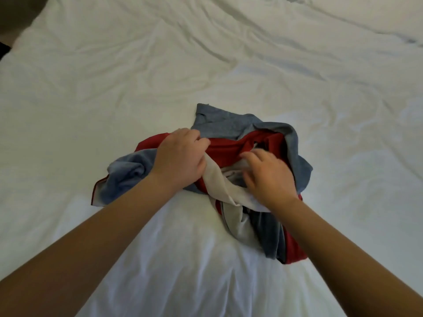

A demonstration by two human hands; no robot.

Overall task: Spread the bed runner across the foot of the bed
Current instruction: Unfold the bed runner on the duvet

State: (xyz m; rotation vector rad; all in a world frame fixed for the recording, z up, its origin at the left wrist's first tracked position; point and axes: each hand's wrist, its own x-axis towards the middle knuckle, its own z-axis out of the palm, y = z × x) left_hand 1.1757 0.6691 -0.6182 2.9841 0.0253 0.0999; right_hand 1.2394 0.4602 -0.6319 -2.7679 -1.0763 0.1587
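The bed runner lies bunched in a heap in the middle of the white bed. It shows grey-blue, red and pale beige sides, all crumpled together. My left hand grips a fold of the red and beige cloth on the left of the heap. My right hand has its fingers curled into the beige folds near the middle; it is a little blurred. A tail of the runner trails toward me under my right forearm.
The white duvet is wrinkled, with deeper creases at the far right. The bed's left edge and a dark strip of floor show at the top left corner.
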